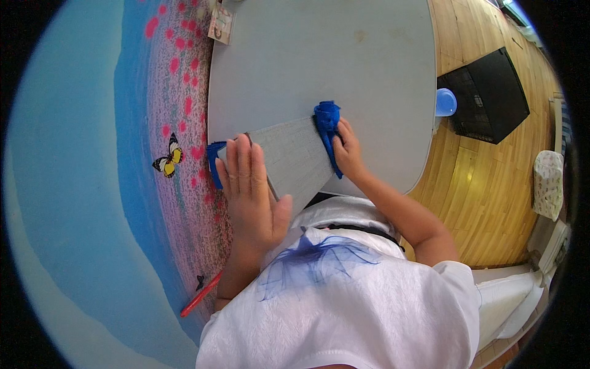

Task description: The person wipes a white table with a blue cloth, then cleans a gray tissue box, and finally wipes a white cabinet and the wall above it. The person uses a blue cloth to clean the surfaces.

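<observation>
A grey panel with a streaked surface point(292, 157) lies tilted across the near edge of the grey-white table point(368, 69), partly over my lap. My right hand point(349, 154) holds a bunched blue cloth point(327, 117) against the panel's right edge. Flat, with fingers straight and thumb spread, my left hand point(249, 193) is above the panel's left side and holds nothing. Beside its fingers, a second piece of blue cloth point(215, 161) shows at the table's left edge. A narrow grey piece behind the left fingers is mostly hidden.
A painted wall point(175, 92) with butterfly decorations borders the table on the left. A small printed card point(221, 23) stands at the far left corner. On the wooden floor point(461, 184) at right are a black crate point(493, 97) and a blue plastic container point(445, 102).
</observation>
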Demonstrator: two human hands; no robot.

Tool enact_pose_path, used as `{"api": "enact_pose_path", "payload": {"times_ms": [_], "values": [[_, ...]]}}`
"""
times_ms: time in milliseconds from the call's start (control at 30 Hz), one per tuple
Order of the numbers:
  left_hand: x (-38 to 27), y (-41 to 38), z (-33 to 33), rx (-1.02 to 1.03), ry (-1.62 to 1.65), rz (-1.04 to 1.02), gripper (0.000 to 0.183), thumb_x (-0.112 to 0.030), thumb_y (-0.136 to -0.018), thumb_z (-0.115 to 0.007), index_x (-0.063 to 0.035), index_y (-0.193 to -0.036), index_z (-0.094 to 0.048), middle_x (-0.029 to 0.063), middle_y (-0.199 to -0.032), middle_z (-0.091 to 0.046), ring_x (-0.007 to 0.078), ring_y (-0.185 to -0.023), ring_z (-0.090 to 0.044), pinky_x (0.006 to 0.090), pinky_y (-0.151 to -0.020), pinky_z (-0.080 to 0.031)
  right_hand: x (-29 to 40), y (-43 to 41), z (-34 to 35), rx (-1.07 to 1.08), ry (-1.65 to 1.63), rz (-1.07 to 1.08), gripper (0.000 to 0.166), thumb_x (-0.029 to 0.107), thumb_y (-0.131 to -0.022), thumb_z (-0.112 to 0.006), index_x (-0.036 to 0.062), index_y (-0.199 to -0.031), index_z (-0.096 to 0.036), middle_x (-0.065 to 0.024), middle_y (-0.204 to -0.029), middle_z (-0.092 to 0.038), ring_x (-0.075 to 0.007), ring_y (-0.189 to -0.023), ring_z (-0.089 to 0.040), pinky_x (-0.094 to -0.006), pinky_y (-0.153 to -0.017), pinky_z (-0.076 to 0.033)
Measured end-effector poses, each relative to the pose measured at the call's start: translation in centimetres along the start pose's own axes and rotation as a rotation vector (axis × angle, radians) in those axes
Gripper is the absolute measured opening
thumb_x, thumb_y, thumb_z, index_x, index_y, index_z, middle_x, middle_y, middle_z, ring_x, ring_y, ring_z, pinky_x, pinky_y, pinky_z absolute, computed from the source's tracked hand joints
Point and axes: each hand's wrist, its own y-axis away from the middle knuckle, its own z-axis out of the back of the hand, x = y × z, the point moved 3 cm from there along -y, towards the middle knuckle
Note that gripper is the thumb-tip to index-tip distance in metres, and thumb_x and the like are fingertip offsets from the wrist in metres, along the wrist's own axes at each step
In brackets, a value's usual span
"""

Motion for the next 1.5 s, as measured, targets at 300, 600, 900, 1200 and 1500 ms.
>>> {"api": "enact_pose_path", "payload": {"times_ms": [300,600,900,1200,1500], "values": [[-1.5,-0.8,-0.4,0.032,-0.052,-0.005,0.073,-0.042,-0.097,-0.034,0.0063,-0.149,-0.023,0.0264,-0.157,-0.016,0.0421,-0.148,-0.007,0.0592,-0.115,0.002,7.3,0.2,0.1,0.094,-0.144,0.022,0.037,0.0,-0.085,-0.052,-0.0018,-0.122,-0.056,-0.0235,-0.135,-0.049,-0.0364,-0.124,-0.049,-0.0387,-0.106,-0.036],[-1.4,-0.9,0.1,0.041,-0.038,0.012,0.071,-0.04,-0.096,-0.034,0.0061,-0.149,-0.023,0.0273,-0.157,-0.017,0.0447,-0.147,-0.009,0.0619,-0.114,0.001,14.5,-1.0,-1.1,0.197,-0.206,0.357,0.047,-0.004,-0.078,-0.053,-0.0017,-0.126,-0.052,-0.0212,-0.135,-0.048,-0.0393,-0.128,-0.043,-0.0447,-0.11,-0.031],[-0.7,-0.3,0.1,-0.011,0.034,0.178,0.087,-0.04,-0.086,-0.054,0.0035,-0.151,-0.016,0.0299,-0.156,-0.011,0.0492,-0.145,-0.006,0.0631,-0.114,-0.006,2.8,-4.7,-2.2,0.136,-0.028,0.035,0.036,0.008,-0.089,-0.051,-0.0012,-0.125,-0.053,-0.0178,-0.123,-0.056,-0.0309,-0.116,-0.052,-0.0385,-0.104,-0.037],[0.8,-0.6,1.2,-0.017,0.114,0.076,0.095,-0.024,-0.068,-0.065,-0.0046,-0.151,-0.024,0.0282,-0.155,-0.016,0.0474,-0.145,-0.01,0.0618,-0.115,-0.014,2.2,-4.8,-1.5,0.073,-0.107,0.018,0.028,0.014,-0.089,-0.053,-0.0024,-0.112,-0.057,-0.0188,-0.11,-0.058,-0.033,-0.104,-0.053,-0.04,-0.094,-0.041],[1.1,1.0,1.5,-0.035,0.328,-0.269,0.076,-0.021,-0.061,-0.07,-0.0109,-0.134,-0.051,0.0267,-0.153,-0.026,0.0465,-0.142,-0.025,0.0599,-0.113,-0.024,7.9,-2.1,1.8,0.079,-0.051,0.103,0.02,0.011,-0.089,-0.051,-0.0035,-0.102,-0.058,-0.0186,-0.095,-0.058,-0.0333,-0.089,-0.053,-0.0399,-0.083,-0.043]]}}
